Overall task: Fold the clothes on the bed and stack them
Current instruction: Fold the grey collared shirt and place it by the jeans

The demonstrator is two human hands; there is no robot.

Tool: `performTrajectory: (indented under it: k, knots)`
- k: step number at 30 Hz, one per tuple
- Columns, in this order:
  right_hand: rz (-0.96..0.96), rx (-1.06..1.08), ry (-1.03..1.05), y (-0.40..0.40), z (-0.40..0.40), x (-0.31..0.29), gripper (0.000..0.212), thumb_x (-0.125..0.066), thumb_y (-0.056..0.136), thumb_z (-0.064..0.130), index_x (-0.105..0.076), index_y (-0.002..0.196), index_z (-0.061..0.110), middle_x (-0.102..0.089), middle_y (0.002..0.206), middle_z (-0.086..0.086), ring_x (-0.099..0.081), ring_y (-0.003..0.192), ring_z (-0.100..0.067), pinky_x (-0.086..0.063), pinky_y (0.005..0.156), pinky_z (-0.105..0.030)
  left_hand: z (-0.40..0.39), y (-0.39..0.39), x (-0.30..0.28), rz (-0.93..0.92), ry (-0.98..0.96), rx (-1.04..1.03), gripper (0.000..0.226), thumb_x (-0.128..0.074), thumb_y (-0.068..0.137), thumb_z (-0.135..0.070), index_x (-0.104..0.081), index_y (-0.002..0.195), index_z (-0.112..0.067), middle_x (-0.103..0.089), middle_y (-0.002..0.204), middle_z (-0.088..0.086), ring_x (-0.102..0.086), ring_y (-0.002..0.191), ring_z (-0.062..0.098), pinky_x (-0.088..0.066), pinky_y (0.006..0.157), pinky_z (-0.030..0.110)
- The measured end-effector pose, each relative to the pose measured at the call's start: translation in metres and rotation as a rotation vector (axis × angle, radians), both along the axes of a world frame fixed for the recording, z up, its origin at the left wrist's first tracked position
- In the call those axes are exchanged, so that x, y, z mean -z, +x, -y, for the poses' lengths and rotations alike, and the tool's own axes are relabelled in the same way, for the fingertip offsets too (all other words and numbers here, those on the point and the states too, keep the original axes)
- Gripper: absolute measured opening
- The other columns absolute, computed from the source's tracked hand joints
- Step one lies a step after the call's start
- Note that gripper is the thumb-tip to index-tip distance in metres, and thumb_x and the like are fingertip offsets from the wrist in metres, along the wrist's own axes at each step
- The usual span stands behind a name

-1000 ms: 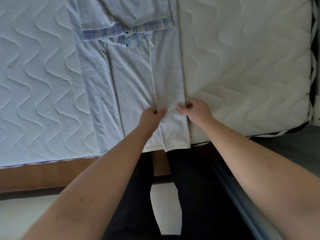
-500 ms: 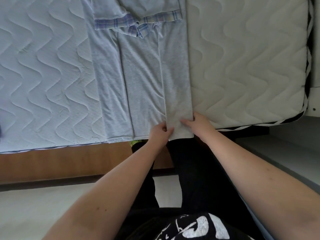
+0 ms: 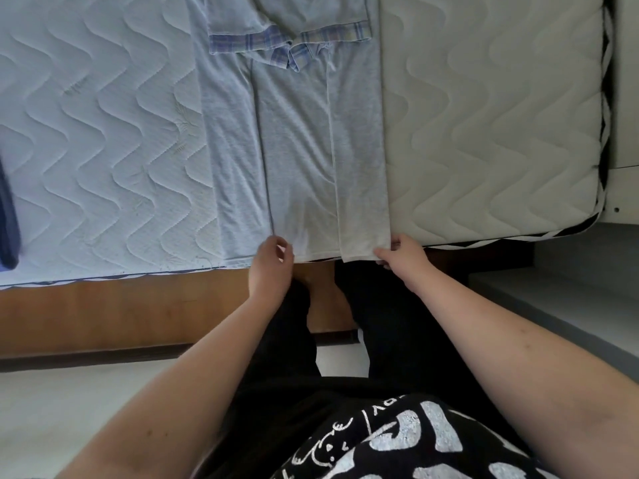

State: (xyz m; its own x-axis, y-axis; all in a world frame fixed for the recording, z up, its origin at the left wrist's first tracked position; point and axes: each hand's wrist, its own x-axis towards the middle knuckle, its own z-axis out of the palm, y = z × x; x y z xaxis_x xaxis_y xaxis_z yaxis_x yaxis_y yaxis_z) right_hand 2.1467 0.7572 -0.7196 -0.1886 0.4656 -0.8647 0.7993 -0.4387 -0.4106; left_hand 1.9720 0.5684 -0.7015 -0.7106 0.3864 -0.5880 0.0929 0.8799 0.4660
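A grey T-shirt (image 3: 294, 150) lies flat on the mattress (image 3: 484, 115), already folded lengthwise into a narrow strip: its left and right side panels are turned in over the middle, and the plaid-trimmed sleeves (image 3: 249, 41) sit folded at the far end. Its long axis runs straight away from the person, from the near edge of the bed toward the far side, and the hem lies right along that near edge, just overhanging it.

Both hands are at the hem, one at each near corner of the strip. The left hand (image 3: 271, 259) sits at the left corner with fingers curled and thumb and fingertips closed toward the cloth; it looks like a pinch on the hem, though the contact itself is not plain. The right hand (image 3: 397, 254) pinches the right corner where the folded-over panel ends.

The shirt therefore lies directly ahead of both hands, and neither is nearer than the other. The coming move probably carries the hem forward along the long axis toward the sleeves, halving the strip. There is bare mattress on either side, wider on the left, with a dark object (image 3: 8, 219) at the far left edge, well apart. The bed's right edge lies well off to the right.
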Motion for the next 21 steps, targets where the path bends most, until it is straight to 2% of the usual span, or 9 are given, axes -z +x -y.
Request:
performTrajectory:
  k: [4, 7, 10, 11, 13, 15, 17, 19, 21]
  knots:
    - [0.001, 0.048, 0.03, -0.006, 0.005, 0.001, 0.024, -0.064, 0.093, 0.019, -0.059, 0.114, 0.011, -0.064, 0.1, -0.002, -0.062, 0.077, -0.013, -0.05, 0.067, -0.026, 0.026, -0.039, 0.007, -0.205, -0.203, -0.147, 0.048, -0.06, 0.093, -0.035, -0.044, 0.135, -0.018, -0.046, 0.13, 0.012, -0.047, 0.117, 0.03, -0.04, 0.095, 0.045]
    - [-0.005, 0.142, -0.004, -0.013, 0.007, -0.001, 0.027, -0.064, 0.093, 0.019, -0.058, 0.117, 0.008, -0.063, 0.113, -0.009, -0.063, 0.096, -0.023, -0.054, 0.088, -0.039, 0.035, -0.065, 0.015, -0.019, -0.375, -0.299, 0.064, -0.064, 0.09, -0.042, -0.04, 0.142, -0.013, -0.038, 0.141, 0.016, -0.042, 0.127, 0.037, -0.035, 0.104, 0.051]
    - [-0.026, 0.269, -0.026, -0.017, 0.009, -0.008, 0.023, -0.066, 0.091, 0.012, -0.055, 0.111, 0.005, -0.062, 0.118, -0.012, -0.064, 0.093, -0.021, -0.056, 0.085, -0.035, 0.042, -0.075, 0.018, 0.156, -0.297, -0.348, 0.046, -0.063, 0.089, -0.035, -0.058, 0.124, -0.005, -0.057, 0.118, 0.016, -0.06, 0.095, 0.031, -0.051, 0.082, 0.04]
    - [-0.028, 0.268, 0.018, -0.017, 0.01, -0.013, 0.03, -0.066, 0.09, 0.011, -0.054, 0.115, 0.002, -0.062, 0.116, -0.01, -0.064, 0.095, -0.022, -0.057, 0.083, -0.034, 0.044, -0.074, 0.016, 0.164, -0.217, -0.377, 0.037, -0.061, 0.089, -0.031, -0.062, 0.114, -0.004, -0.062, 0.106, 0.014, -0.059, 0.08, 0.025, -0.05, 0.069, 0.035]
    - [-0.063, 0.212, 0.157, -0.015, 0.012, -0.026, 0.046, -0.067, 0.088, 0.011, -0.046, 0.128, 0.005, -0.059, 0.105, 0.002, -0.065, 0.094, -0.018, -0.058, 0.072, -0.023, 0.049, -0.071, 0.007, 0.169, -0.097, -0.44, 0.026, -0.061, 0.088, -0.029, -0.059, 0.103, -0.009, -0.064, 0.097, 0.011, -0.054, 0.07, 0.017, -0.043, 0.057, 0.03]
    - [-0.116, 0.096, 0.284, -0.013, 0.014, -0.043, 0.049, -0.065, 0.09, 0.015, -0.042, 0.132, 0.023, -0.059, 0.096, 0.009, -0.066, 0.079, -0.008, -0.051, 0.057, -0.01, 0.053, -0.067, -0.004, 0.184, -0.001, -0.475, 0.027, -0.063, 0.086, -0.03, -0.052, 0.106, -0.015, -0.064, 0.099, 0.01, -0.058, 0.075, 0.019, -0.049, 0.062, 0.033]
    - [-0.179, -0.024, 0.326, -0.012, 0.014, -0.055, 0.027, -0.064, 0.092, 0.019, -0.057, 0.117, 0.027, -0.066, 0.093, 0.003, -0.067, 0.075, -0.008, -0.055, 0.067, -0.016, 0.056, -0.064, -0.019, 0.2, 0.092, -0.529, 0.036, -0.064, 0.083, -0.029, -0.045, 0.112, -0.023, -0.066, 0.097, 0.007, -0.065, 0.08, 0.025, -0.056, 0.071, 0.04]
    - [-0.203, -0.165, 0.338, -0.012, 0.012, -0.067, 0.011, -0.067, 0.092, 0.024, -0.069, 0.103, 0.025, -0.069, 0.095, 0.006, -0.065, 0.087, -0.009, -0.052, 0.087, -0.023, 0.058, -0.061, -0.033, 0.173, 0.179, -0.551, 0.039, -0.065, 0.081, -0.029, -0.042, 0.111, -0.036, -0.069, 0.087, 0.002, -0.068, 0.074, 0.023, -0.055, 0.066, 0.036]
    - [-0.211, -0.331, 0.347, -0.012, 0.008, -0.078, 0.015, -0.072, 0.088, 0.027, -0.069, 0.103, 0.027, -0.065, 0.097, 0.014, -0.06, 0.09, -0.003, -0.042, 0.083, -0.007, 0.059, -0.06, -0.043, 0.118, 0.244, -0.47, 0.027, -0.067, 0.084, -0.028, -0.053, 0.102, -0.043, -0.07, 0.079, -0.006, -0.066, 0.068, 0.016, -0.053, 0.063, 0.03]
